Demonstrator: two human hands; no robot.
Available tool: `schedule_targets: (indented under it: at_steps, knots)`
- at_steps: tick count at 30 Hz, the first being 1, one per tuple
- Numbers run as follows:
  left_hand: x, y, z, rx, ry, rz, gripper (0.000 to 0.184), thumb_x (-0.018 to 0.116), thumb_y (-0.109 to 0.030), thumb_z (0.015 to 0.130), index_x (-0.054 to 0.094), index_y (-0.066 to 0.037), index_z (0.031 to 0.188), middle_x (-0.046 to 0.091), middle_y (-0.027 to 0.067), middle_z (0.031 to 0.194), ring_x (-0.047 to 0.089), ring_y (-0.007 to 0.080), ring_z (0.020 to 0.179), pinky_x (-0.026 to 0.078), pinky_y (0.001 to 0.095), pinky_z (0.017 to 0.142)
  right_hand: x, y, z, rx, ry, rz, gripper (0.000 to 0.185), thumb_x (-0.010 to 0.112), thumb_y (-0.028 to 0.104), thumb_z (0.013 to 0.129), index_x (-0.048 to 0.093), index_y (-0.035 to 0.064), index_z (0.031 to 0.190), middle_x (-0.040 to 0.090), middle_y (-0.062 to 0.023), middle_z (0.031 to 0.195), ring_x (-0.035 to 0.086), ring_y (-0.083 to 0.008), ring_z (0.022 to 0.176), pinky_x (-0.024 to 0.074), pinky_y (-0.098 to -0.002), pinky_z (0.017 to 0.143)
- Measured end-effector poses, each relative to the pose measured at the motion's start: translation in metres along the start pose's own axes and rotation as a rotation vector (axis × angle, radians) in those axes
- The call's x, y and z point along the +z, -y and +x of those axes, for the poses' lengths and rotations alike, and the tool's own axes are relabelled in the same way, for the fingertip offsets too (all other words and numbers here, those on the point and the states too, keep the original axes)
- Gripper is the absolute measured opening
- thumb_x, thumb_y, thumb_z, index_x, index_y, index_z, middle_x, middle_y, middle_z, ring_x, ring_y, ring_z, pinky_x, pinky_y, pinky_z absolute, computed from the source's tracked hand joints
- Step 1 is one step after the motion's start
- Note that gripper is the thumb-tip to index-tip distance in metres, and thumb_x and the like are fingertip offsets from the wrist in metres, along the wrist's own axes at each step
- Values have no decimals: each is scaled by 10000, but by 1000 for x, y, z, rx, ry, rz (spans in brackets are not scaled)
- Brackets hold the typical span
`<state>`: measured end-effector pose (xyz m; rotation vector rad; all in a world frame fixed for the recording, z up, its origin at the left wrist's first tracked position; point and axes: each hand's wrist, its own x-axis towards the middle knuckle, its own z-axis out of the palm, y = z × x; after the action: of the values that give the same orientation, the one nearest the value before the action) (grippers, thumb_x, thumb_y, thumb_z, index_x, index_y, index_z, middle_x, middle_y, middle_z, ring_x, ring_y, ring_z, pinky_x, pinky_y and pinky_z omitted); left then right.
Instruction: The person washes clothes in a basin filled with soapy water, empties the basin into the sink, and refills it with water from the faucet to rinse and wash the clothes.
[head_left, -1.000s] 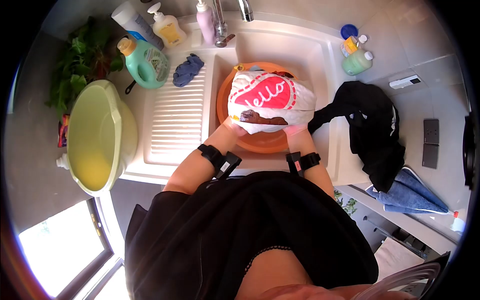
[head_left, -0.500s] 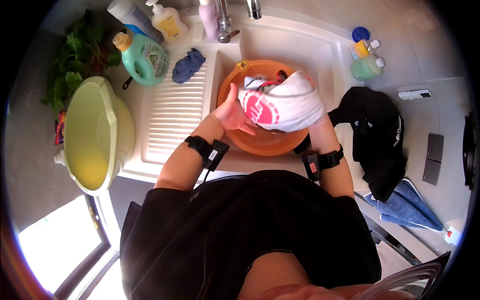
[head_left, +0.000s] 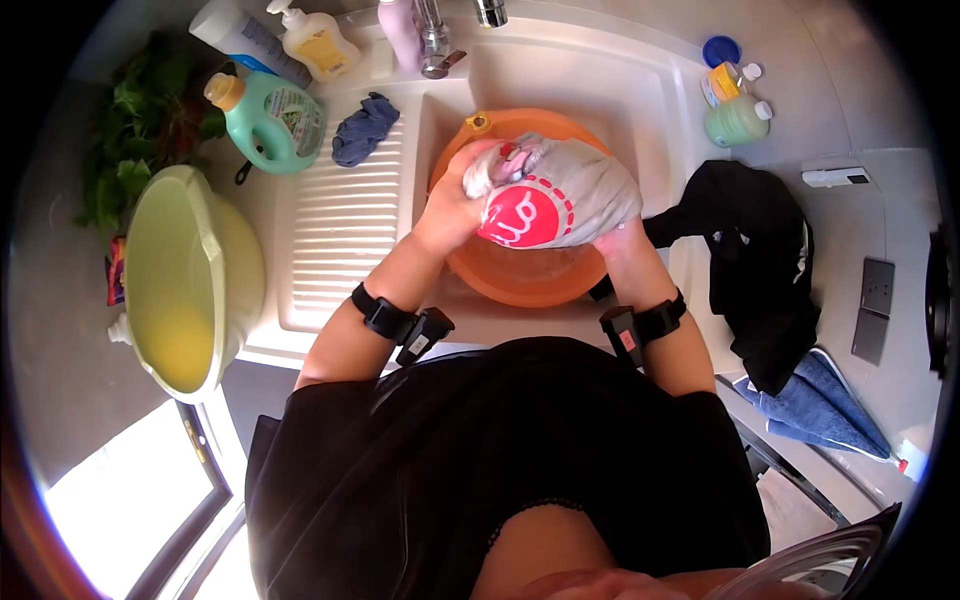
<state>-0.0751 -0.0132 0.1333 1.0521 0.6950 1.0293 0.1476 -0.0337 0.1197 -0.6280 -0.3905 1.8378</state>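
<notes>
Half a second ago the left hand [head_left: 452, 208] was spread beside the white cloth bundle with red print [head_left: 590, 190]; now its fingers grip the bundle's left end over the round orange plastic basin [head_left: 530, 287]. The right hand [head_left: 620, 238], fingers partly hidden, holds the other end. Around them: yellow-green plastic tub [head_left: 243, 270], crumpled blue cloth [head_left: 365, 132], black fabric [head_left: 765, 280] reaching the right forearm.

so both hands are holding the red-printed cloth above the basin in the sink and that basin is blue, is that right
Not quite: the head view shows that the basin in the sink is orange, not blue. The left hand and right hand do hold the red-printed cloth above it.
</notes>
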Motion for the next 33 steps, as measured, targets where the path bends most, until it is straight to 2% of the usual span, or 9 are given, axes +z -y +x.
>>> schedule_targets:
  at_steps: [2,5,12,18,22,25,27,32,33]
  knots:
    - [-3,-14,0,143,34,460,645,804,-185,693,504,-88,1257,556,112,1229,524,264,1129,425,364,980,1,2,1,63,-36,56,364,468,263,959,537,14,1215,582,-144,1216,585,-249,1089,486,-397,943]
    - [6,-37,1,345,117,803,641,799,-176,657,530,-104,1234,571,144,1187,521,319,1071,437,386,951,-8,6,4,168,-147,53,368,474,265,956,534,26,1230,581,-142,1225,590,-255,1087,506,-407,920]
    - [6,-39,11,304,363,1001,566,758,-151,648,578,-174,1185,562,178,1053,549,368,999,485,411,868,2,-3,14,318,-252,-73,364,495,292,956,544,42,1217,598,-123,1188,608,-237,1060,530,-400,890]
    - [20,-41,7,162,541,1142,516,740,-156,671,592,-159,1166,541,178,1031,566,375,994,482,424,846,-9,-14,10,519,-92,-167,383,529,351,935,563,76,1200,593,-100,1219,624,-226,1034,540,-382,867]
    - [16,-32,6,110,547,1088,506,748,-175,677,594,-155,1158,548,174,1025,574,362,975,480,409,853,-7,-22,-1,516,-103,-53,389,497,342,949,542,73,1226,576,-114,1245,590,-240,1104,512,-432,913]
    - [10,-32,3,55,453,984,501,754,-187,694,584,-128,1162,564,173,1076,574,333,993,471,382,882,-49,-43,-6,404,-295,63,385,480,334,955,530,69,1229,571,-111,1250,578,-238,1117,501,-434,922]
    - [6,-24,-3,80,325,901,481,730,-168,721,578,-105,1172,575,156,1106,580,289,1022,464,366,901,-55,-42,-14,328,-232,112,362,437,314,973,538,56,1207,577,-120,1223,573,-245,1106,474,-429,953]
    - [0,-4,-5,-243,20,352,479,637,-98,809,485,-44,1260,562,112,1172,547,200,1099,445,331,942,-13,-21,-41,144,72,233,361,342,312,1002,524,101,1232,573,-110,1228,551,-278,1135,434,-445,994]
    - [2,-3,-6,-328,-47,183,479,618,-86,825,464,-35,1275,558,105,1176,539,192,1109,443,327,947,-25,-31,-40,10,37,-57,365,348,319,1000,520,98,1234,574,-109,1226,553,-277,1134,440,-443,987]
